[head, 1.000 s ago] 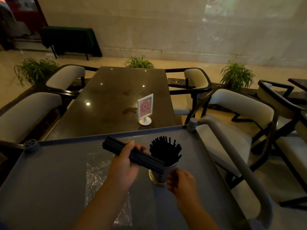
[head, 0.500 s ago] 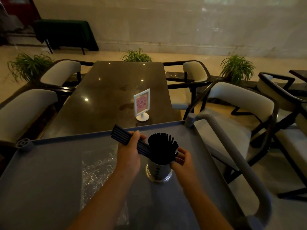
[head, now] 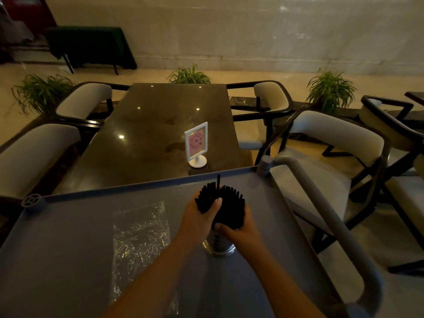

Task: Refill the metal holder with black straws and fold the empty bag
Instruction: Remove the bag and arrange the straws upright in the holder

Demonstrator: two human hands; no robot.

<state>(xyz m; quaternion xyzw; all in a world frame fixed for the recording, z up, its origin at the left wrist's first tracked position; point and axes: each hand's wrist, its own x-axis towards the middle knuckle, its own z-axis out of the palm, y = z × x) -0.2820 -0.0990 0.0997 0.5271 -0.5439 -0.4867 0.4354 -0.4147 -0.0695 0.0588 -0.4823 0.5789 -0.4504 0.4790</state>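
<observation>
A shiny metal holder (head: 218,245) stands on the grey cart top (head: 68,249), packed with upright black straws (head: 229,203); one straw sticks up above the others. My left hand (head: 199,216) grips a bundle of straws at the holder's left side, thumb across them. From the right, my right hand (head: 238,232) wraps around the straws just above the holder's rim. A clear, crinkled, empty plastic bag (head: 140,237) lies flat on the cart to the left of my left forearm.
The cart's raised rim and grey handle (head: 332,226) run along the right. Beyond the cart is a dark glossy table (head: 149,134) with a small pink sign stand (head: 196,145). Cushioned chairs flank the table; potted plants sit behind.
My left hand has swung its straw bundle from lying sideways to upright and pushed it in among the straws in the holder. My right hand rose from the holder's side to clasp the straws.
</observation>
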